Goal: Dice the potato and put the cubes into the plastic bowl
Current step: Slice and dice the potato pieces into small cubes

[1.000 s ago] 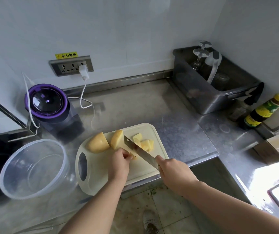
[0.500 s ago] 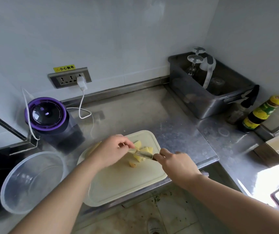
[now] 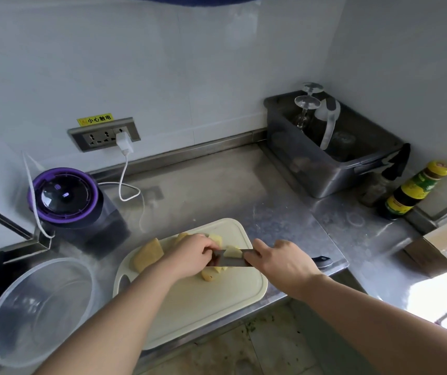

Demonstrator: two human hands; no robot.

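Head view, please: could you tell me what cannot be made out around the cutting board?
- Knife blade: head view, partly covered by the left hand and potato pieces.
- Left fingertips: head view, tucked under the hand; their grip is hidden.
- Bottle label: head view, too small to read.

Potato pieces on cutting board; plastic bowl left.

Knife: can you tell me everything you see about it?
The knife has a grey metal blade and a dark handle whose end pokes out past the right hand, which grips it. It lies sideways low over the pale cutting board, among potato pieces. Fingers of the left hand meet the blade's far end.
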